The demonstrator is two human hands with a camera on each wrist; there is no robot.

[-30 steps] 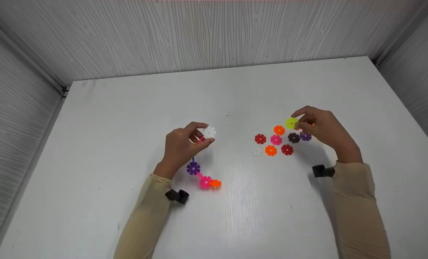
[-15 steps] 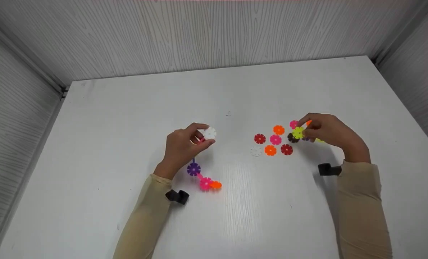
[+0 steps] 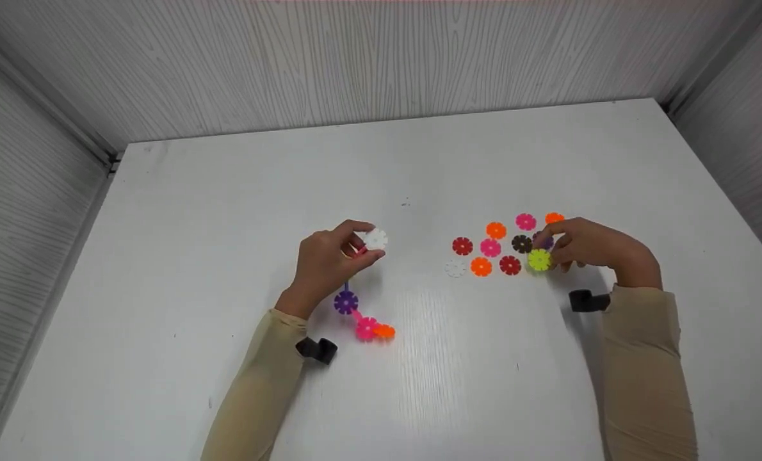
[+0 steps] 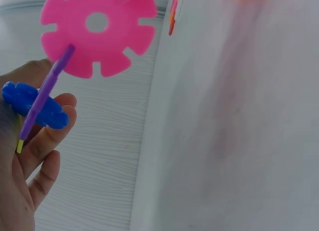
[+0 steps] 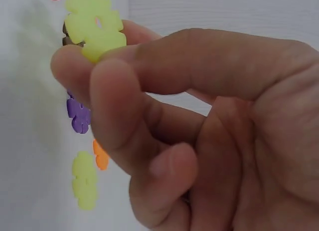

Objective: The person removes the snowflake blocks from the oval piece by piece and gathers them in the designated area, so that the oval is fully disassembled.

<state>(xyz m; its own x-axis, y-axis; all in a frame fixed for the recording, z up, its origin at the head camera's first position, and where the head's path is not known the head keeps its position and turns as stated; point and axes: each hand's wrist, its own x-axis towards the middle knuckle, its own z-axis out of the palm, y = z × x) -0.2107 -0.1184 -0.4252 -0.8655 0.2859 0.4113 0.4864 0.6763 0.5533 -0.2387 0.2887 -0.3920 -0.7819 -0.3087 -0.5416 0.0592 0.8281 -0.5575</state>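
My left hand (image 3: 323, 259) pinches a white notched plastic disc (image 3: 376, 239) between thumb and fingers. Below it hangs a chain of interlocked discs, with a purple disc (image 3: 346, 302), a pink disc (image 3: 367, 328) and an orange disc (image 3: 386, 331) at its lower end. A blue disc (image 4: 52, 115) also shows in the left wrist view; the palm hides part of the chain. To the right, my right hand (image 3: 602, 246) pinches a yellow disc (image 5: 82, 21) by its edge, over the near right side of the loose discs.
Loose discs lie on the white table (image 3: 259, 173): red (image 3: 462, 246), clear (image 3: 456, 268), orange (image 3: 481, 267), dark brown (image 3: 521, 244) and others. Another yellow disc (image 5: 84, 183) lies behind the right hand. A wood-grain panel (image 3: 381, 64) stands along the far edge.
My right hand has moved toward the near edge and slightly right with the yellow disc, uncovering pink and orange discs behind. My left hand has barely moved.
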